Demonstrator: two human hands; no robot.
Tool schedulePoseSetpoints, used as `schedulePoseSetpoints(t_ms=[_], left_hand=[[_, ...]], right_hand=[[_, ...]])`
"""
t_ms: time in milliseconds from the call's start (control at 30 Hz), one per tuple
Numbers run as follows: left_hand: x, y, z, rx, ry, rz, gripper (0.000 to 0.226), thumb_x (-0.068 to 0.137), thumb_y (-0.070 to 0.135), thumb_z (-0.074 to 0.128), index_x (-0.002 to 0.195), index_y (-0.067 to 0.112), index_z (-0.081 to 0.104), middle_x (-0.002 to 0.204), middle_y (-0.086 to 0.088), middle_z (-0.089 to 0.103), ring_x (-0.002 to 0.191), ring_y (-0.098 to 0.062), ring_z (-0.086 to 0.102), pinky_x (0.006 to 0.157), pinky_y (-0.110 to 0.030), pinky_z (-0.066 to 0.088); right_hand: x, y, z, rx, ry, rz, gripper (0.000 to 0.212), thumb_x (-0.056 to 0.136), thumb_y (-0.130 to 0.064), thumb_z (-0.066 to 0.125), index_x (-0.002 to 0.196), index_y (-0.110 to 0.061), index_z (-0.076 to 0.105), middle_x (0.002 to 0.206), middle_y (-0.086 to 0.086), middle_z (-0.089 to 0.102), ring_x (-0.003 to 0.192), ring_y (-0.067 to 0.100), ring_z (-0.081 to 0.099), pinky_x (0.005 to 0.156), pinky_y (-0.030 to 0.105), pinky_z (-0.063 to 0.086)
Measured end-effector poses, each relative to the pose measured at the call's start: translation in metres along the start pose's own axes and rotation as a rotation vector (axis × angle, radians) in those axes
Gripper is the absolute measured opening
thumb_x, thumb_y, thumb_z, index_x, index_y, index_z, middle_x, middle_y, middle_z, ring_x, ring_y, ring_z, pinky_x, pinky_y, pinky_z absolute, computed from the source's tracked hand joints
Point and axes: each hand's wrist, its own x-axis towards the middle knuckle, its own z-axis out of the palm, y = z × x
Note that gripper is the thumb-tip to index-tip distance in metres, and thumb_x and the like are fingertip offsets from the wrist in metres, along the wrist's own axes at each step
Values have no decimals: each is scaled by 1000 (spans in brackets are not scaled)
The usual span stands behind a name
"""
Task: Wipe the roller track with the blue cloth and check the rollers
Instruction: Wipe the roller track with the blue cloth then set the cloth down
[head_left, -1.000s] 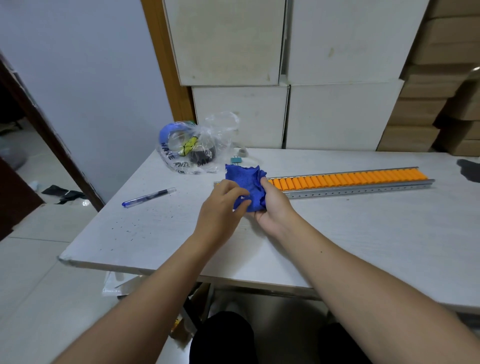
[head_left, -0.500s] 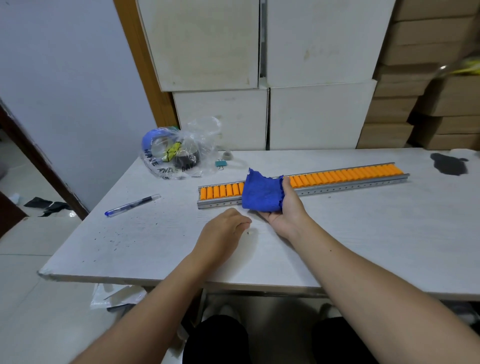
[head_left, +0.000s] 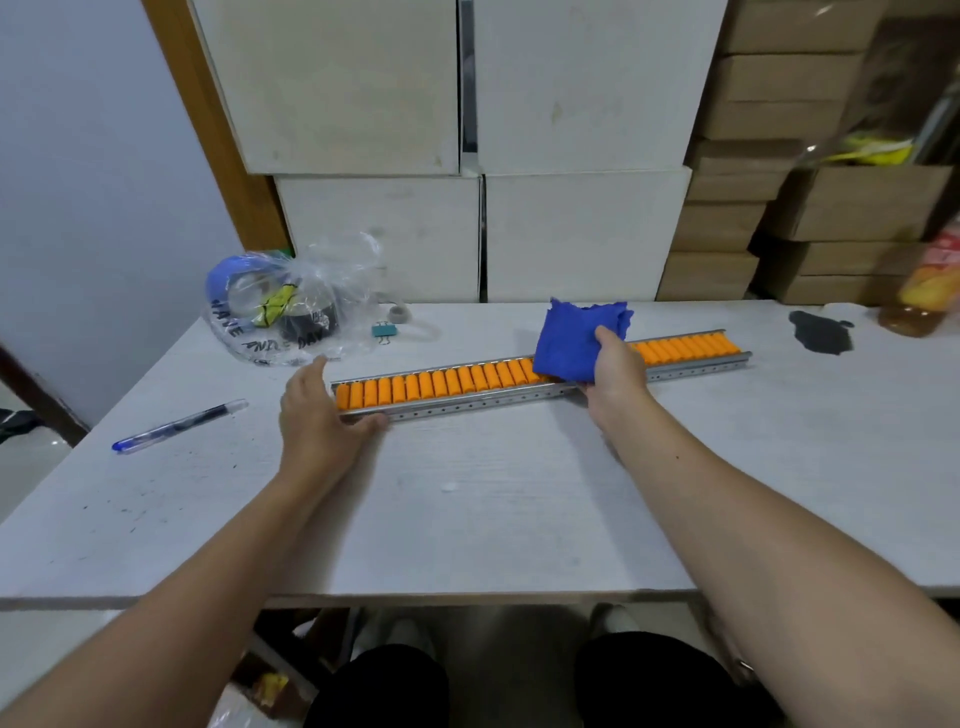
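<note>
Right grip (head_left: 615, 364) closed on blue cloth (head_left: 571, 340), which is pressed onto the orange rollers (head_left: 441, 385) mid-track. Left grip (head_left: 317, 405) spread open, its thumb against the near rail at the left end of the roller track (head_left: 467, 405). Track is laid slantwise across the desk (head_left: 493, 493); pen (head_left: 179, 425) well left.

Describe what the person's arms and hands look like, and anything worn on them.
Both forearms are bare: no sleeves reach into view, and there are no gloves, watch or wristbands. The left hand and right hand show no rings. Nails look short and unpainted. No markings are visible on either arm.
</note>
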Motion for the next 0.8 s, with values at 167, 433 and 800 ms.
schedulePoseSetpoints(t_ms=[167, 433, 800], left_hand=[[2, -12, 5, -168, -88, -84, 102, 67, 36, 83, 147, 16, 24, 142, -9, 49, 127, -29, 49, 105, -44, 38], [7, -18, 8, -233, -68, -84, 98, 63, 33, 86, 143, 23, 31, 140, -6, 51, 125, -23, 50, 104, -41, 39], [10, -18, 9, -309, -81, -115, 98, 62, 24, 88, 142, 23, 31, 140, -11, 49, 129, -24, 47, 106, -43, 38]], right_hand=[[36, -31, -15, -168, 256, -273, 13, 97, -24, 44, 90, -18, 54, 91, -1, 60, 74, 13, 55, 64, 27, 44], [103, -56, -95, -1221, 393, -864, 38, 96, -7, 41, 134, -5, 45, 149, 14, 38, 134, 32, 37, 109, 37, 31], [88, -24, -91, -1346, 340, -738, 30, 95, -21, 38, 101, 1, 57, 103, 20, 61, 99, 36, 52, 81, 44, 43]])
